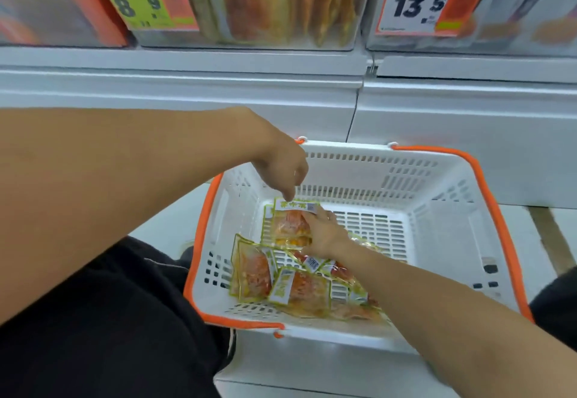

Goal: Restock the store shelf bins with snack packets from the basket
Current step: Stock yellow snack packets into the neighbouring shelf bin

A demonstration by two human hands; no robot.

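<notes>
Right now a held packet point(290, 224), clear with yellow edging and orange contents, stands nearly upright inside the basket point(437, 210), at its far-left part, raised off the floor of it. Left hand point(282, 163) comes in from above, fingers pointing down, fingertips pinching the packet's top edge by the green-lettered label. Right hand point(324, 232) reaches in from the lower right and grips the same packet's right side, fingers curled over its front, thumb hidden behind. Looks like more than one packet in the grip, can't tell how many.

Loose packets point(281, 285) lie in the basket's near-left part, overlapping, some tilted against the left wall, a few partly under the right forearm. One shows a barcode face up. Far-right part of the basket floor shows bare white slats.

Basket is white plastic, slotted walls, orange handles point(487, 198) folded down along the rim. It sits on a white ledge in front of the shelf base.

Above, blurred: clear shelf bin point(359, 29) with orange-yellow packets standing on edge. Price tag point(421, 4) reading 13.5 to its right, another price card point(146, 1) with 8 and 9 to its left. Dark trousers point(109, 335) at lower left.
</notes>
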